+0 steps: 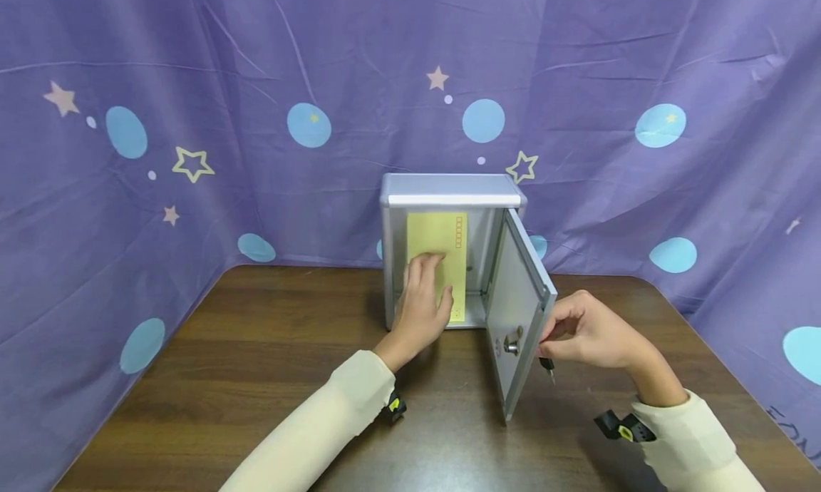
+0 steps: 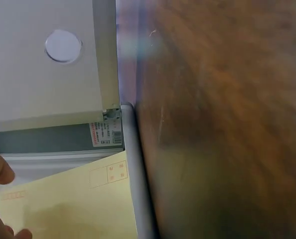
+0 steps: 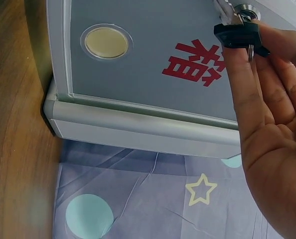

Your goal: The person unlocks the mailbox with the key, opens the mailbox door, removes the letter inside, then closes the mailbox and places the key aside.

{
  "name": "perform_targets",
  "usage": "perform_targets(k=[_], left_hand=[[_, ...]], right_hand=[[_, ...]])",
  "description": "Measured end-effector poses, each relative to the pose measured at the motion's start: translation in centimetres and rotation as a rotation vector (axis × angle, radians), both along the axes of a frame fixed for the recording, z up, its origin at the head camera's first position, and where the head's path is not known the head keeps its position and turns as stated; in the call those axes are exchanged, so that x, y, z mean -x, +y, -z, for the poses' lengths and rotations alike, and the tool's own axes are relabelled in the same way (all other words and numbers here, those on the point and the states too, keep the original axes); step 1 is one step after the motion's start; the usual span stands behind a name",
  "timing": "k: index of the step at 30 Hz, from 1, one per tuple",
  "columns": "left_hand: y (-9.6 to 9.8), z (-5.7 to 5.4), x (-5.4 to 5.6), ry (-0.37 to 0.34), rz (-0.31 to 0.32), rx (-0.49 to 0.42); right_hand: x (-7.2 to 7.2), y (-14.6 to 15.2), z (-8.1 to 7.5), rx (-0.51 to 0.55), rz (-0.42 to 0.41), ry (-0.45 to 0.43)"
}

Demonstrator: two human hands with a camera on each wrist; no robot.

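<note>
A grey metal letter box (image 1: 452,184) stands on the table, its door (image 1: 515,285) swung out toward the right. Inside leans an upright yellow envelope (image 1: 436,232) with red printed boxes. My left hand (image 1: 420,299) reaches into the opening in front of the envelope, fingers relaxed and thumb held apart. At the door's outer face, my right hand (image 1: 596,331) pinches a black-headed key (image 3: 235,36) at the lock (image 3: 247,10). A second key (image 1: 547,367) hangs below those fingers. On the door's inner side the metal lock latch (image 1: 512,344) shows.
The brown wooden table (image 1: 288,335) runs under the box and both arms. Close behind the box hangs a purple curtain (image 1: 385,71) with stars and blue dots. The door's free edge juts toward me between my hands.
</note>
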State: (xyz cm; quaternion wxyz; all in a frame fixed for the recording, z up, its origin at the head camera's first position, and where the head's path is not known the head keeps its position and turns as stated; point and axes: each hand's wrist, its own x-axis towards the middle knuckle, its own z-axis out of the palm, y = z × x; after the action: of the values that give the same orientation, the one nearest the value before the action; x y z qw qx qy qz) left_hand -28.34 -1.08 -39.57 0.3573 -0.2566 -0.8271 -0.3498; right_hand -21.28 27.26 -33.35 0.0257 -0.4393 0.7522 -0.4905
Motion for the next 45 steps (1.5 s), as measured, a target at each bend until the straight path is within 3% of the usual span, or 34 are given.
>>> perform_targets(k=[14, 20, 27, 36, 45], left_hand=[[2.5, 0.6, 2.5, -0.114, -0.259, -0.051], [3.0, 0.7, 2.9, -0.168, -0.271, -0.107], [3.0, 1.0, 3.3, -0.142, -0.295, -0.173], [2.8, 1.1, 3.6, -0.171, -0.298, -0.21], [2.7, 1.1, 3.8, -0.067, -0.319, -0.156]], right_hand=[[0.1, -0.1, 0.0, -0.008, 0.002, 0.014], [0.1, -0.1, 0.0, -0.002, -0.004, 0.011], [0.2, -0.2, 0.0, 0.0, -0.011, 0.004], [0.2, -0.2, 0.2, 0.005, -0.015, -0.008], [0.2, -0.2, 0.2, 0.019, -0.029, -0.008]])
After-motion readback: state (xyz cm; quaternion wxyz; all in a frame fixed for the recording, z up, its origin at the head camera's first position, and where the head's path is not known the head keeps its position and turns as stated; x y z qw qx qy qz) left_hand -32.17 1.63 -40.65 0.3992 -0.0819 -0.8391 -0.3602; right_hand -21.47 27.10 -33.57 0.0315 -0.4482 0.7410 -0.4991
